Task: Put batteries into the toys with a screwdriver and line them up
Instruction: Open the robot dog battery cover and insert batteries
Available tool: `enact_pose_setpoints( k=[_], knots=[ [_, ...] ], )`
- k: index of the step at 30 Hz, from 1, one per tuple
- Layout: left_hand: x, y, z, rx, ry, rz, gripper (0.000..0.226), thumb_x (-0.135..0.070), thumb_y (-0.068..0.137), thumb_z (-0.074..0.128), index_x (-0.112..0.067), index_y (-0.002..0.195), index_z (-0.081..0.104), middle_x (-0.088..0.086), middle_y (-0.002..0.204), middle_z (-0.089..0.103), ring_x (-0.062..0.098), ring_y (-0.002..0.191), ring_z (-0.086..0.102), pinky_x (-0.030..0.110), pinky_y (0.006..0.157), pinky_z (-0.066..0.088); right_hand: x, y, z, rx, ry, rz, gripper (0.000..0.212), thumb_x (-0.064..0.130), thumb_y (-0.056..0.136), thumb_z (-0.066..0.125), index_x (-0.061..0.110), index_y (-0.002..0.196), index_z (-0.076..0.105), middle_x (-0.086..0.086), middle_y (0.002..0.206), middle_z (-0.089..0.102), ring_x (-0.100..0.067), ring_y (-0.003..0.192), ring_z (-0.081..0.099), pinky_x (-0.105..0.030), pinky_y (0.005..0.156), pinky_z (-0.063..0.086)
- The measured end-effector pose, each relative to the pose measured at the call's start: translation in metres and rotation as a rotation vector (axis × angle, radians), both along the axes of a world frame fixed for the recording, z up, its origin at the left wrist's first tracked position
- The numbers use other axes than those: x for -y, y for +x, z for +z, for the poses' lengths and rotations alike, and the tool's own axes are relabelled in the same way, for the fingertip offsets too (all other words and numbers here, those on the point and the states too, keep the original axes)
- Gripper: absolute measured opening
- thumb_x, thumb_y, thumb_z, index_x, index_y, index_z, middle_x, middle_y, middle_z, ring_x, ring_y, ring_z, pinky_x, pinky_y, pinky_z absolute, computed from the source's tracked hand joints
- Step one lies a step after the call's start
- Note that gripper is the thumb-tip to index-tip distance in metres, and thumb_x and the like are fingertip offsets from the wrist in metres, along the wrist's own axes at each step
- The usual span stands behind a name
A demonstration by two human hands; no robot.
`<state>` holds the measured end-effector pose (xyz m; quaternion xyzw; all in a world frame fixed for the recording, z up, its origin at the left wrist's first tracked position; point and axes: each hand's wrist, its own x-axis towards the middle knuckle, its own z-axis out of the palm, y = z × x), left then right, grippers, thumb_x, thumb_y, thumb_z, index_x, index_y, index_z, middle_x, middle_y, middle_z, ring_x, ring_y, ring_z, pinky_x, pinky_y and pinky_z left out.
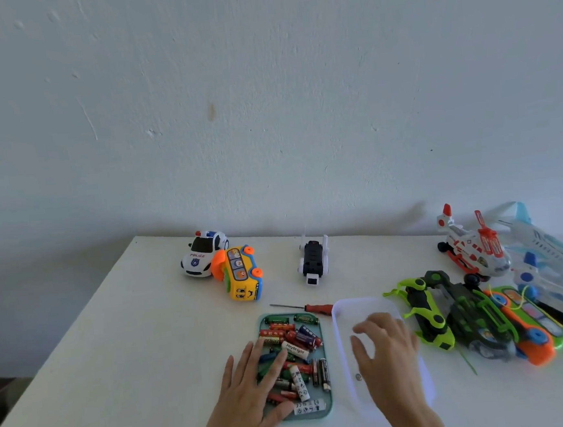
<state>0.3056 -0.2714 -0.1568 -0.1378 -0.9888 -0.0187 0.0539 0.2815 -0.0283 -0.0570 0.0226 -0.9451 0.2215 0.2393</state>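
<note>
A teal tray (pixel 324 338) holds several loose batteries (pixel 297 343). My left hand (pixel 253 390) lies flat over its left side, fingers straight on the batteries. My right hand (pixel 383 350) hovers over a white tray (pixel 342 313), fingers loosely bent, holding nothing; a small screw (pixel 358 377) lies in that tray. A red-handled screwdriver (pixel 306 307) lies just beyond both trays. A white and black toy (pixel 313 259) lies upside down at the middle back. A police car (pixel 202 253) and a yellow bus (pixel 241 275) on its side sit at the back left.
Heaped at the right are a green car (pixel 422 310), a dark green toy (pixel 466 313), an orange and green toy (pixel 531 321), a red and white helicopter (pixel 471 245) and a pale blue plane (pixel 545 246). The white table (pixel 122 343) ends at a wall behind.
</note>
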Motion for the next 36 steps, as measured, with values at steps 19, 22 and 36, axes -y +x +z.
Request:
enact_pose_setpoints(
  k=[19,22,36],
  knots=[
    [-0.001,-0.005,0.008,0.22,0.097,0.022,0.091,-0.079,0.087,0.029,-0.017,0.153,0.022,0.006,0.16,0.014,0.015,0.148,-0.004,0.032,0.11,0.006,-0.038,0.021,0.01,0.586,-0.212,-0.269,0.056,0.0,0.089,0.037,0.021,0.14,0.033,-0.005,0.084,0.052,-0.025,0.073,0.048,-0.033,0.061,0.037],
    [-0.003,-0.003,0.016,0.313,0.132,0.058,0.092,-0.082,0.086,0.017,-0.022,0.155,0.009,0.007,0.162,-0.004,0.024,0.147,0.008,0.031,0.112,0.001,-0.044,0.015,0.036,0.572,-0.221,-0.22,0.062,-0.009,0.082,0.036,0.019,0.138,0.037,0.002,0.07,0.044,-0.022,0.068,0.046,-0.033,0.06,0.039],
    [-0.104,-0.143,0.123,0.166,0.147,0.141,0.076,-0.063,0.094,0.03,-0.03,0.153,-0.004,0.01,0.158,-0.024,0.029,0.147,-0.014,0.05,0.117,-0.003,-0.1,-0.059,0.097,0.464,-0.361,-0.086,0.046,-0.003,0.084,0.035,0.015,0.119,0.059,-0.01,0.097,0.059,-0.021,0.064,0.054,-0.025,0.05,0.037]
  ],
)
